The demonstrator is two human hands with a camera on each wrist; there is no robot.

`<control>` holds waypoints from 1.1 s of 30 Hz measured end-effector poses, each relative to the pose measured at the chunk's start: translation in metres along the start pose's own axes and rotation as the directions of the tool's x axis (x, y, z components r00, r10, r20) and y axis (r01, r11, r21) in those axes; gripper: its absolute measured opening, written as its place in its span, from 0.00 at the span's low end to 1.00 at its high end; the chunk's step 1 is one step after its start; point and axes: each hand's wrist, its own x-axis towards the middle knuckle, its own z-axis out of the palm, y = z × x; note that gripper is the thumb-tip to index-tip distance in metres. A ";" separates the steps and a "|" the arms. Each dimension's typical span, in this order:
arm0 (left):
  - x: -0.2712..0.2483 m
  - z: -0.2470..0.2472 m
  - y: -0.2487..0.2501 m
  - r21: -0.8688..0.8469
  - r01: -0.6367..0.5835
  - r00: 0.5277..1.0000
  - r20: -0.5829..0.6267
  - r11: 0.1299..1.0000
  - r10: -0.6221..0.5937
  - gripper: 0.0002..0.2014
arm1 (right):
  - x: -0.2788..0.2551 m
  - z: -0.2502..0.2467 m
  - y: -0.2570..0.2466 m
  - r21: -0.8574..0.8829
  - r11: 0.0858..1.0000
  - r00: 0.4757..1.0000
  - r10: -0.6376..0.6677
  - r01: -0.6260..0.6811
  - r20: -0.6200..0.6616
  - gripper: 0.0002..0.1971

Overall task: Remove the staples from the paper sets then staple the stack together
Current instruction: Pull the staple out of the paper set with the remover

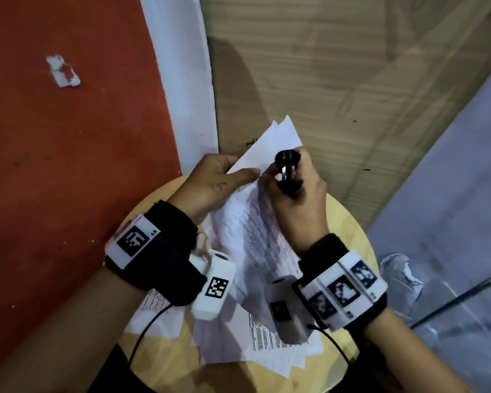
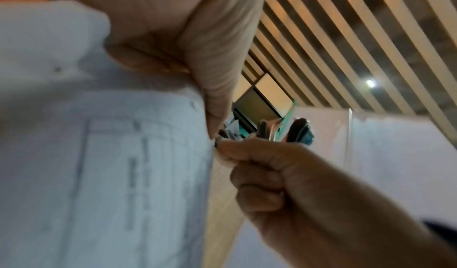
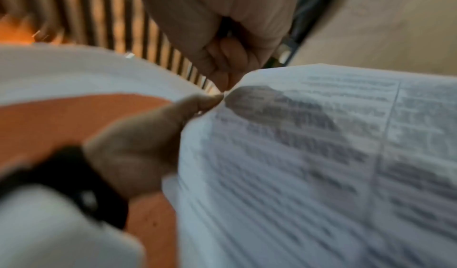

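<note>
A printed paper set (image 1: 255, 222) is lifted at an angle over the round wooden table (image 1: 360, 239). My left hand (image 1: 233, 174) pinches its upper corner between thumb and fingers, and the thumb (image 2: 212, 88) lies on the sheet's edge. My right hand (image 1: 301, 191) grips a black staple remover (image 1: 288, 168), whose tip meets that same corner right next to the left fingertips. From the left wrist, the remover (image 2: 296, 131) shows above the right fingers (image 2: 259, 155). The staple itself is hidden. More loose printed sheets (image 1: 267, 344) lie spread on the table under my wrists.
The small table stands over a red floor (image 1: 68, 165) with a torn paper scrap (image 1: 63, 70). A white strip (image 1: 187, 80) and a wood-patterned surface (image 1: 323, 80) lie beyond. Crumpled clear plastic (image 1: 400, 273) sits to the right. Camera cables hang off both wrists.
</note>
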 end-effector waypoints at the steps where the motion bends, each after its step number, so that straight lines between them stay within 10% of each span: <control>1: 0.001 -0.004 0.000 0.077 -0.041 0.999 0.029 0.996 0.039 0.04 | 0.004 -0.003 0.000 0.073 0.989 0.990 0.128 -0.131 0.052 0.12; 6: 0.011 -0.014 -0.001 0.409 -0.167 0.985 0.039 0.897 0.166 0.12 | 0.015 -0.014 -0.006 0.265 0.825 0.856 0.422 -0.499 0.299 0.15; 11: 0.015 -0.028 0.003 0.539 -0.281 0.959 0.191 0.794 0.209 0.05 | 0.023 -0.024 0.017 -0.157 0.928 0.913 0.364 -0.338 0.187 0.11; 16: 0.021 -0.039 0.007 0.586 -0.320 0.942 0.284 0.744 0.182 0.05 | 0.021 -0.024 0.022 -0.488 0.847 0.953 0.289 -0.210 0.093 0.10; 20: 0.020 -0.041 0.009 0.556 -0.308 0.933 0.334 0.772 0.133 0.11 | 0.026 -0.021 0.021 -0.384 0.907 0.981 0.194 -0.175 0.013 0.14; 26: 0.022 -0.044 0.006 0.538 -0.281 0.949 0.281 0.795 0.146 0.16 | 0.035 -0.017 0.029 0.273 0.829 0.872 0.474 -0.488 0.121 0.10; 33: 0.020 -0.035 -0.001 0.526 -0.299 0.954 0.161 0.796 0.252 0.10 | 0.029 -0.015 0.037 0.387 0.772 0.851 0.520 -0.504 0.072 0.14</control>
